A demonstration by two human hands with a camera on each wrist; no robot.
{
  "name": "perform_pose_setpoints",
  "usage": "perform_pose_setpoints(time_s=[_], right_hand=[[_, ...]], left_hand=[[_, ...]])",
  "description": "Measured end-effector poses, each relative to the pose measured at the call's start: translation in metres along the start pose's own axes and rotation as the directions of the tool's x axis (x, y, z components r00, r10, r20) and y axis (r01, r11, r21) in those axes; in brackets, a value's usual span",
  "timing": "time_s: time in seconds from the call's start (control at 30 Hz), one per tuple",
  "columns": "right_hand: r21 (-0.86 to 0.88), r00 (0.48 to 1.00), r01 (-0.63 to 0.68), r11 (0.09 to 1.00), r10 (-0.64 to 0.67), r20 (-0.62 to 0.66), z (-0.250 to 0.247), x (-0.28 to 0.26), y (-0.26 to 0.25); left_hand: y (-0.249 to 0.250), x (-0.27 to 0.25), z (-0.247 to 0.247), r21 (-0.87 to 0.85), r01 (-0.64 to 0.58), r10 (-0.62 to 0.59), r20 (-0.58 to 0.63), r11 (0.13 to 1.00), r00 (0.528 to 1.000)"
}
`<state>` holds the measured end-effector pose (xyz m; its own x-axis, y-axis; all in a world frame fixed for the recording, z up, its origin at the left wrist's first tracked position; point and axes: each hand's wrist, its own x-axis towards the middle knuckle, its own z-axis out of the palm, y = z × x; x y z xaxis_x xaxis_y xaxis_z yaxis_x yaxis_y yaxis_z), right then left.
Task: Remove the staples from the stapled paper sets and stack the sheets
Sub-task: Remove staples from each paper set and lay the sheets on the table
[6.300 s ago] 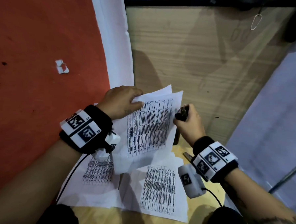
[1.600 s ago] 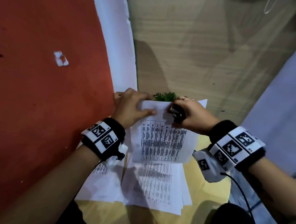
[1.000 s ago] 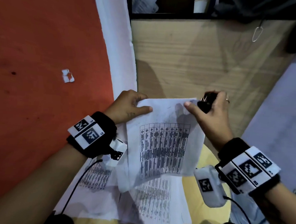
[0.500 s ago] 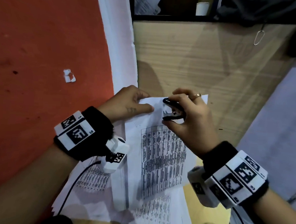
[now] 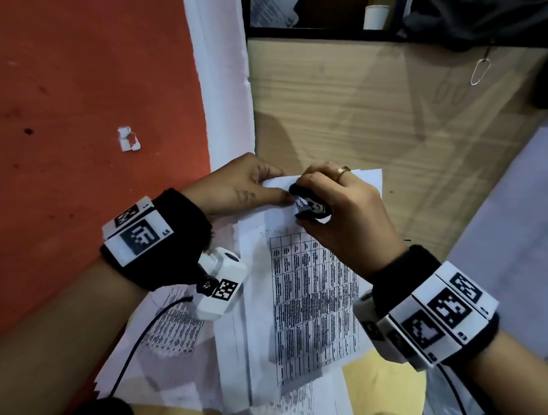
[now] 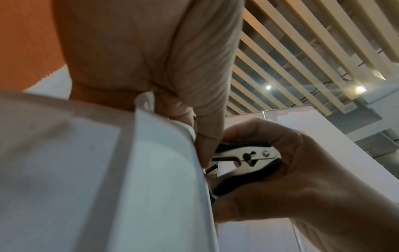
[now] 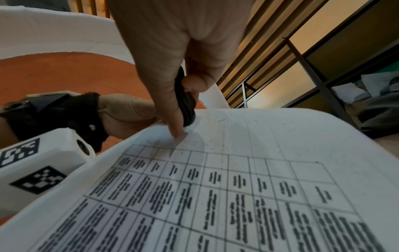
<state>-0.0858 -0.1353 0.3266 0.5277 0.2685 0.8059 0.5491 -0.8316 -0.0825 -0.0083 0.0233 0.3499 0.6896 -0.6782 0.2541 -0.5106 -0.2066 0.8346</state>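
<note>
A stapled paper set (image 5: 312, 292) printed with a table is held up over loose sheets (image 5: 171, 332) on the yellow table (image 5: 383, 390). My left hand (image 5: 245, 186) pinches the set's top left corner between thumb and fingers (image 6: 207, 136). My right hand (image 5: 339, 207) grips a black staple remover (image 5: 311, 206) and presses its metal jaws (image 6: 244, 156) onto that corner, right beside the left fingertips. In the right wrist view the remover (image 7: 185, 102) meets the paper (image 7: 237, 179) near the top edge. The staple itself is hidden.
A wooden cabinet side (image 5: 382, 111) stands just beyond the hands, with a paper cup (image 5: 374, 16) and papers on a shelf above. An orange wall (image 5: 81, 102) lies to the left. More printed sheets (image 5: 303, 402) are piled under the held set.
My right hand swung the staple remover from beyond the sheet's top edge down onto the top left corner, next to the left fingers. The left hand kept pinching the paper.
</note>
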Motion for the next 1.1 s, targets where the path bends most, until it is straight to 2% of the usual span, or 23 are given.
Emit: perform_pose_setpoints(time_s=[0.67,0.87,1.1], right_hand=[[-0.149,0.991,0.114,0.982,-0.101,0.089,0.005,0.005,0.004],[-0.159,0.986,0.149,0.976,-0.135,0.099,0.004,0.006,0.007],[-0.161,0.998,0.057,0.985,-0.053,0.033,0.000,0.004,0.007]], left_hand=[[0.010,-0.004,-0.002,0.170,0.027,-0.030,0.018,0.985,0.999],[0.011,-0.005,-0.001,0.127,0.029,-0.032,0.025,0.992,0.999],[0.006,-0.005,-0.001,0.062,0.021,-0.024,0.054,0.998,0.998]])
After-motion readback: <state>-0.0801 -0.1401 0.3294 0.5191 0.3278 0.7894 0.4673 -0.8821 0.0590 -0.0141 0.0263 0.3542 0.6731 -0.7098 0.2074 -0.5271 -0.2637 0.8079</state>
